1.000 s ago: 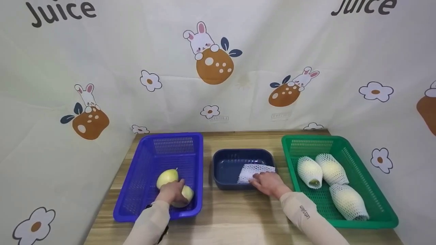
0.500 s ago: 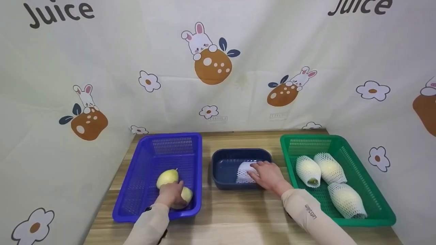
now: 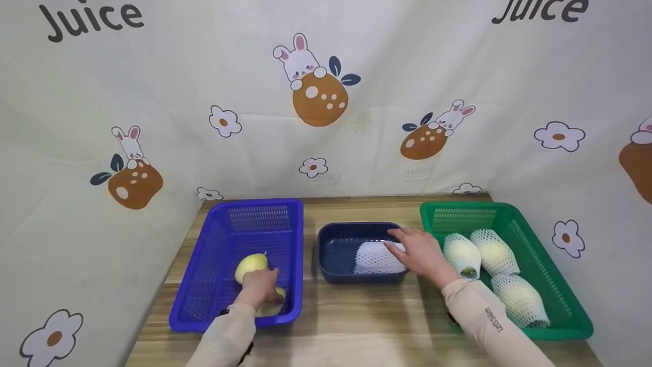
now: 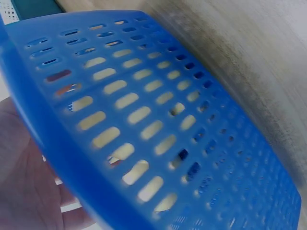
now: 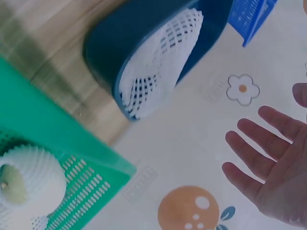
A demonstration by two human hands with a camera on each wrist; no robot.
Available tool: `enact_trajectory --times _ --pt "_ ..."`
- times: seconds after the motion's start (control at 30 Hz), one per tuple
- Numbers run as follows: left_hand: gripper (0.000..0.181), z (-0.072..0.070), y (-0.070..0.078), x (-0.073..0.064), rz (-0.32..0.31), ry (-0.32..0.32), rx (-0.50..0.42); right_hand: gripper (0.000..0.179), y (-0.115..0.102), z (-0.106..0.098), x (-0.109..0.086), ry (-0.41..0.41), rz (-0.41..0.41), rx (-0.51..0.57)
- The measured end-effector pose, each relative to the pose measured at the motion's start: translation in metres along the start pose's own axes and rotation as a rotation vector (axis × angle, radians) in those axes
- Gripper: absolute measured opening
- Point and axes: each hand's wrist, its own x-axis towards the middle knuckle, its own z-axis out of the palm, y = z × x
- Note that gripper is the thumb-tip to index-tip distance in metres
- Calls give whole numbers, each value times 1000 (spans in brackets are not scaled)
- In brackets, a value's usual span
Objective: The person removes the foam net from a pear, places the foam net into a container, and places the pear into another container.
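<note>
My left hand (image 3: 260, 286) is inside the blue basket (image 3: 294, 239), its fingers around the nearer yellow-green pear (image 3: 271, 307), which it partly covers. Just beyond lies a second pear (image 3: 251, 267), stem up. From the left wrist, pale fruit shows through the slots of the basket wall (image 4: 158, 96), and part of the hand (image 4: 24, 177) appears at the rim. A white foam net sleeve (image 3: 378, 259) lies in the dark blue bin (image 3: 333, 252). Over the bin's right side hovers my right hand (image 3: 422, 252); in the right wrist view its fingers (image 5: 252, 148) are spread and hold nothing.
At the right stands a green basket (image 3: 555, 278) with three fruits in foam nets, one of them a netted fruit (image 3: 461, 255) near its left wall. All containers sit on a wood-grain table (image 3: 346, 326). A printed cloth (image 3: 367, 148) hangs behind and at both sides.
My right hand has let go of the foam net and drawn back up and right; the net now lies lower in the bin. The left hand has shifted slightly, and the nearer pear has turned under it.
</note>
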Motion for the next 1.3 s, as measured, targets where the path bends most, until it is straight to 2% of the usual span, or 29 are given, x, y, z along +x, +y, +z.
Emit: enact_trajectory --times 0.13,0.27,0.47,0.57,0.7,0.97,1.1,1.3 --pt "56 -3 3 2 10 92 -14 38 14 -13 -2 10 33 3" --pt "50 -9 8 5 23 172 -86 39 30 -24 -6 -5 91 0" --pt "46 -22 23 8 82 272 -160 40 54 -38 -13 -11 161 -21" --pt "47 -27 30 8 105 285 -176 41 65 -43 -16 -19 196 -18" --pt "51 -28 38 7 126 271 -188 42 81 -46 -24 -46 257 -24" --pt "51 -15 48 3 166 316 -194 45 111 -38 -42 -134 360 -18" --pt "49 -9 52 2 161 325 -200 48 125 -37 -52 -190 422 -12" --pt "43 -2 55 0 158 389 -180 55 146 -38 -71 -308 536 9"
